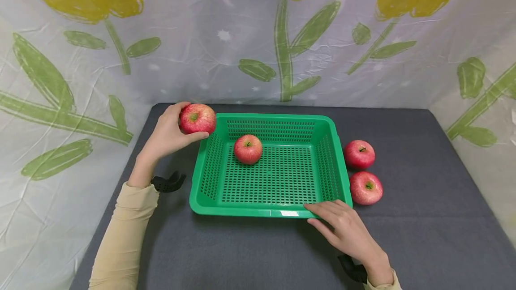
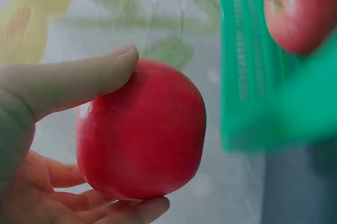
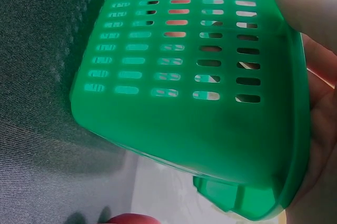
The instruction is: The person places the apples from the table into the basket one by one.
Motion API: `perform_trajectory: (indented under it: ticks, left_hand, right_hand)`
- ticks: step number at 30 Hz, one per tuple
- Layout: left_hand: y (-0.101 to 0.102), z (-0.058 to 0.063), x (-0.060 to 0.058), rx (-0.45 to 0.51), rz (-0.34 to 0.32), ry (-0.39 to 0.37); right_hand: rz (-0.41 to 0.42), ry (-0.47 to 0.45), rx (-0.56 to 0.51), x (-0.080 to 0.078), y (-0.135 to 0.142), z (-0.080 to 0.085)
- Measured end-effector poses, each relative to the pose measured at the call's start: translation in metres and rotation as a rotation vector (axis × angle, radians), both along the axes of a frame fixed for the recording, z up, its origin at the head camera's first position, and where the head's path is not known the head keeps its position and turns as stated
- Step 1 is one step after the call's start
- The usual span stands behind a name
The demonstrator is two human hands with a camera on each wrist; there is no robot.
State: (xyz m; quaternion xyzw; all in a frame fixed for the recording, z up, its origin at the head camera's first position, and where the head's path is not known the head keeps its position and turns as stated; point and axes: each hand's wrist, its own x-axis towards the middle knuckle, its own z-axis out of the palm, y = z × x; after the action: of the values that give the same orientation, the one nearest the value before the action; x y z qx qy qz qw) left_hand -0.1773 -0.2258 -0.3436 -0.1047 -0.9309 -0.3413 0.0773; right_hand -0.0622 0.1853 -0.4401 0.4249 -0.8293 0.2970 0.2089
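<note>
Nearest the camera: right hand (image 1: 340,226), on the near rim of the green basket (image 1: 242,211), toward its right corner. Thumb outside, fingers inside; grip closed on the rim, probably to steady the basket. Next, by size. Dark counter (image 1: 250,254), under and around the basket. Basket itself flat on its base, mouth up, long side nearest, presumably for easy reach from either end. Left hand (image 1: 166,131), just off the basket's far-left corner; grip opened only to an apple's girth and closed round a held apple (image 1: 197,119), thumb opposite fingers, probably for security, hollow end left uncovered. Another apple (image 1: 247,150) inside the basket, left of middle, on the slotted floor. Two more just outside the basket's right wall: far apple (image 1: 359,154), then near apple (image 1: 366,188), side by side, perhaps parked there for the right hand.
</note>
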Motion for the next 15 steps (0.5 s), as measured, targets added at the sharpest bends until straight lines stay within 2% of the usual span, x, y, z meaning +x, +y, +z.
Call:
perform_trajectory:
  ticks: [5, 8, 11, 15]
  left_hand:
    - [0.035, 0.012, -0.011, -0.006, -0.09, -0.034]
    - [0.056, 0.016, -0.016, -0.011, -0.151, -0.058]
    - [0.076, 0.014, -0.022, -0.022, -0.216, -0.076]
    - [0.1, 0.007, -0.028, -0.042, -0.284, -0.114]
  right_hand:
    - [-0.001, -0.001, 0.001, 0.0, 0.0, 0.0]
    - [0.003, -0.002, 0.003, 0.0, 0.0, 0.001]
    - [0.004, -0.001, 0.005, 0.0, 0.0, 0.001]
    - [0.002, -0.001, 0.009, 0.0, 0.0, 0.001]
